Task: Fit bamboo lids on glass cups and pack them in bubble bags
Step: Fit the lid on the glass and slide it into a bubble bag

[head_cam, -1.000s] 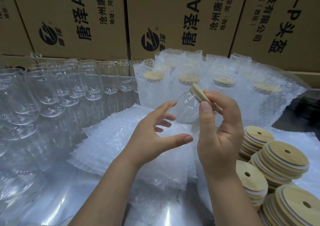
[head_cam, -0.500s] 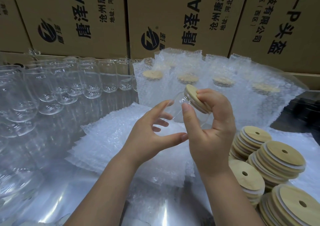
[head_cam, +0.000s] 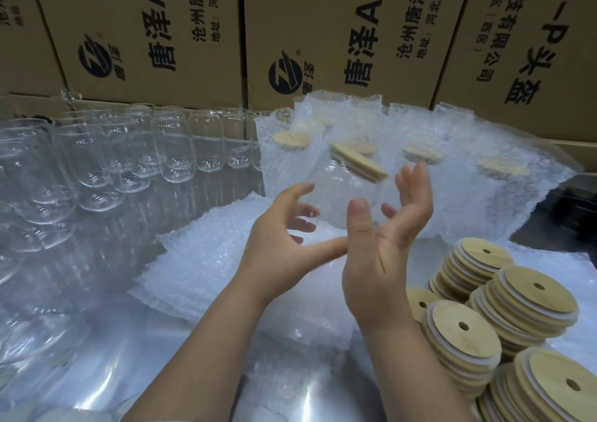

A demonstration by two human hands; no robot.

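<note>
A clear glass cup (head_cam: 339, 192) with a bamboo lid (head_cam: 358, 161) on its mouth is tilted, lid end up and to the right, between my two hands at mid-frame. My left hand (head_cam: 281, 247) curls its fingers round the cup's base, thumb stretched toward the right. My right hand (head_cam: 384, 253) stands palm-left beside the cup with fingers straight and spread, its thumb touching the glass and no finger on the lid. A pile of flat bubble bags (head_cam: 200, 260) lies under and left of the hands.
Rows of empty glass cups (head_cam: 129, 157) fill the left side. Cups packed in bubble bags (head_cam: 420, 163) stand behind the hands. Stacks of bamboo lids (head_cam: 529, 302) sit at the right front. Cardboard cartons (head_cam: 323, 34) wall off the back.
My right hand has let go of the lid, opened and dropped beside the cup. The lid now sits on the cup. The left hand still holds the base.
</note>
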